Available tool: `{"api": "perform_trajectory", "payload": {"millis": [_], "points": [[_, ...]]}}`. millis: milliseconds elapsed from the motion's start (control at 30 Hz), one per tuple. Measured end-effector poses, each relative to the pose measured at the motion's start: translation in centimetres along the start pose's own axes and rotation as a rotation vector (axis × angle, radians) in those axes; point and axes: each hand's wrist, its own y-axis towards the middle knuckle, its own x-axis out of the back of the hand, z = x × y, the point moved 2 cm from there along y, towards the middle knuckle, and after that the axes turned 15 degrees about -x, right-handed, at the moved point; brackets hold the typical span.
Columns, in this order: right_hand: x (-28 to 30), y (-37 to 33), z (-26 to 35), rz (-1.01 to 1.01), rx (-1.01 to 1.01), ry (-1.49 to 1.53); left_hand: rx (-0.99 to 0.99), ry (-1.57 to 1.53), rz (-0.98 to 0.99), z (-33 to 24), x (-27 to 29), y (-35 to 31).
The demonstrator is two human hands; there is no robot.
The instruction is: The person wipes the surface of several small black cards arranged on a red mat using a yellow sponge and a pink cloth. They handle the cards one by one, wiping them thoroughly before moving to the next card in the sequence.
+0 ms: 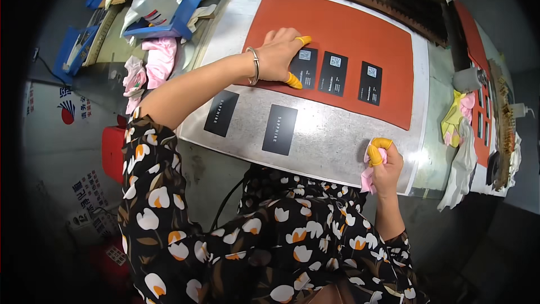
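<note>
My left hand [277,55] reaches over the orange-red mat [337,22], with yellow finger cots on thumb and index finger. Those two fingertips span a black card [307,70] at its far and near ends; part of the card is hidden by the hand. Two more black cards with printed codes, one close by [333,73] and one farther right [370,83], lie on the mat. Near the table's front edge, my right hand [386,164], also in yellow finger cots, is closed round a crumpled pink cloth [368,180].
Two black cards, a left one [221,114] and a right one [280,129], lie on the grey board [332,135]. Dark slotted racks [388,5] stand behind. At left are a blue tray [183,17], clear bottle [153,3] and pink cloths [160,59]; a metal container [468,80] stands right.
</note>
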Motion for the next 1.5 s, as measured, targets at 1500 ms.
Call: {"api": "perform_trajectory", "payload": {"millis": [1500], "points": [[3.9, -2.9, 1.9, -0.063, -0.016, 0.267, 0.021, -0.101, 0.308, -14.7, -2.6, 6.5]]}}
